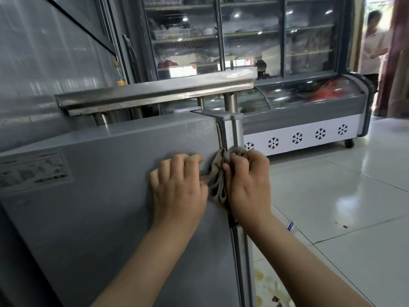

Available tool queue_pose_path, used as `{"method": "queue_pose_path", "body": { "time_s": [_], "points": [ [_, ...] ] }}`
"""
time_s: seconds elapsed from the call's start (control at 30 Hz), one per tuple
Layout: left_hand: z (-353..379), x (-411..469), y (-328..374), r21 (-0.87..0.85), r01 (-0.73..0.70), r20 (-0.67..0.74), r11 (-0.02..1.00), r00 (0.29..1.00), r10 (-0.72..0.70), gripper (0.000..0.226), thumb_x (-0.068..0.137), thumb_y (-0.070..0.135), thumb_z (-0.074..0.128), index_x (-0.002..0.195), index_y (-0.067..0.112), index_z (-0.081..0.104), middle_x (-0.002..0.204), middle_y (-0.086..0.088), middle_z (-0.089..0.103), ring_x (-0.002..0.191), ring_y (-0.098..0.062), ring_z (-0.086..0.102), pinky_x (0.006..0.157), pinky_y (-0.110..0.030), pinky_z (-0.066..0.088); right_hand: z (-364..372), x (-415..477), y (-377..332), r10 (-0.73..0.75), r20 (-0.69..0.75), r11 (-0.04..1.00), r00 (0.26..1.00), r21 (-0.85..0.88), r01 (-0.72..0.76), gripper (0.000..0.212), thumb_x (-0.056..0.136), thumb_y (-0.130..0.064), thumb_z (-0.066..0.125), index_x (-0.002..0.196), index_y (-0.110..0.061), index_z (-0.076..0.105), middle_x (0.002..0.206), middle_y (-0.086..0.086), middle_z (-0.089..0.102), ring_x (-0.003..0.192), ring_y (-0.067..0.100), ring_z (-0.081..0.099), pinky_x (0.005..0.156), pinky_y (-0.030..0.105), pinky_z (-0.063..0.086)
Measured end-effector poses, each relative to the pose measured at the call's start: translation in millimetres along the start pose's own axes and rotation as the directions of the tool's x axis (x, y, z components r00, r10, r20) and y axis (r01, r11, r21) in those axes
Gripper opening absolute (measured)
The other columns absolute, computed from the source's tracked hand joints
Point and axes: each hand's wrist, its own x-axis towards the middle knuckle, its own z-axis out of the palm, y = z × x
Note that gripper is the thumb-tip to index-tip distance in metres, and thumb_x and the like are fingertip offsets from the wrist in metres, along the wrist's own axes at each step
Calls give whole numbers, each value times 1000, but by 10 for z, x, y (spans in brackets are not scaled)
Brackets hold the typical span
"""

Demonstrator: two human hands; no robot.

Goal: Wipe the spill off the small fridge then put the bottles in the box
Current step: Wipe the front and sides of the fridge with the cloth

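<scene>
A tall glass-door display cabinet (pixel 243 29) fills the back wall, with a curved-lid chest freezer (pixel 309 111) marked with snowflakes below it. The grey small fridge (pixel 110 196) takes up the near left, and a steel shelf (pixel 155 91) stands on posts just behind it. White floor tiles (pixel 354 207) spread to the right, with yellowish splashes (pixel 265 282) near the fridge's base. Both hands sit at the fridge's right edge. The left hand (pixel 177 185) rests on the grey panel with fingers curled, touching the cloth (pixel 218 178) — whether its grip holds the cloth, I cannot tell. The right hand (pixel 247 185) has its grip clamped on the bunched cloth, which is pressed against the fridge's edge between the two hands.
</scene>
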Motion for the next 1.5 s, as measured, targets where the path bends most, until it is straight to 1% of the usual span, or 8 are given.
{"method": "queue_pose_path", "body": {
  "time_s": [0.07, 0.3, 0.53, 0.63, 0.77, 0.9, 1.07, 1.5],
  "points": [
    [8, -3, 0, -1, -5, -5, 1000, 1000, 5, 36, 65, 18, 57, 99, 20, 47, 90, -8, 57, 83, -25, 37, 70, -37, 26, 4, 221, -19, 78, 26, 993, 997, 83, -80, 3, 92, -24, 51, 94, -21, 50, 114, -30, 35, 95, -1, 42, 78, 22, 40],
    [76, -108, -9, 15, -30, -25, 999, 999, 31, 39, 66, 16, 63, 101, 15, 45, 90, -12, 58, 85, -27, 38, 71, -38, 26, 43, 363, -52, 6, -40, 1000, 999, -21, -7, 10, 89, -19, 55, 93, -10, 58, 96, 2, 49, 85, 19, 45, 70, 28, 40],
    [55, -194, -7, -34, -15, 20, 999, 1000, 16, 33, 68, 26, 47, 100, 19, 47, 91, -9, 58, 84, -26, 38, 70, -36, 26, 0, -196, 94, 104, 61, 993, 993, 49, -107, 8, 90, -22, 52, 95, -15, 52, 98, -22, 32, 88, -1, 37, 77, 18, 38],
    [53, -210, -11, -39, -15, 30, 999, 999, 16, 34, 67, 25, 47, 100, 18, 49, 91, -9, 58, 84, -25, 38, 70, -36, 26, 0, -170, 71, 14, 63, 1000, 998, 7, -14, 12, 90, -28, 43, 98, -19, 42, 110, -5, 32, 99, 18, 42, 80, 23, 36],
    [78, -234, 3, -5, -9, 24, 1000, 1000, 9, 37, 66, 21, 60, 100, 16, 46, 92, -12, 58, 84, -26, 37, 70, -38, 27, -18, 246, -71, 114, 16, 988, 993, 100, -115, 8, 92, -25, 48, 92, -16, 49, 112, -17, 40, 95, 20, 47, 75, 29, 45],
    [108, -293, -4, -12, -15, 1, 1000, 1000, 15, 40, 65, 19, 69, 97, 15, 45, 92, -13, 57, 85, -27, 37, 69, -38, 27, 52, 227, -8, 4, -90, 1000, 996, 11, -3, 20, 87, -29, 54, 94, -11, 50, 104, 20, 50, 93, 30, 46, 71, 40, 50],
    [91, -416, -3, -40, 23, 57, 999, 998, -21, 59, 52, 19, 80, 101, 16, 48, 96, -15, 57, 86, -27, 36, 72, -37, 26, 76, -389, 219, -3, -35, 1000, 999, 0, 3, 35, 85, -42, 56, 104, -16, 43, 110, 5, 33, 100, 28, 42, 81, 40, 50],
    [121, -628, -21, -1, 30, 91, 1000, 995, -30, 36, 70, 31, 56, 102, 17, 46, 98, -12, 53, 88, -28, 37, 71, -38, 26, 55, -81, -28, 230, -48, 967, 972, 119, -223, 25, 85, -35, 57, 100, -15, 58, 99, 14, 46, 93, 26, 45, 81, 38, 46]
  ]
}}
